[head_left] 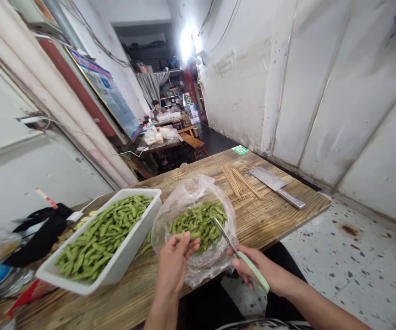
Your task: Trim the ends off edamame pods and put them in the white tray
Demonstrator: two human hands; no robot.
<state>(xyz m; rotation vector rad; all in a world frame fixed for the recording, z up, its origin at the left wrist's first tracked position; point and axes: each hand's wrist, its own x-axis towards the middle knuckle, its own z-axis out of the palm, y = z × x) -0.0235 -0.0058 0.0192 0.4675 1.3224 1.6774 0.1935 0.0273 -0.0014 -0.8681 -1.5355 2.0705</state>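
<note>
Between the thumb and fingers of my left hand (176, 256) is a green edamame pod (195, 235), held over the near side of a bowl lined with a clear plastic bag (162, 219). More edamame pods (203, 216) fill the bowl. My right hand (253, 266) grips scissors (253, 267) with pale green handles; their metal blades point up and left over the bowl's right side, apart from the pod in my left hand. To the left, a white plastic tub (113, 275) is heaped with edamame pods (105, 236).
A cleaver (270, 181) and a bundle of wooden skewers (241, 182) lie on the wooden table (266, 224) to the right. A green code card (240, 150) sits at its far corner. Bags and a black pouch crowd the left. Further back, a person (157, 109) sits at another table.
</note>
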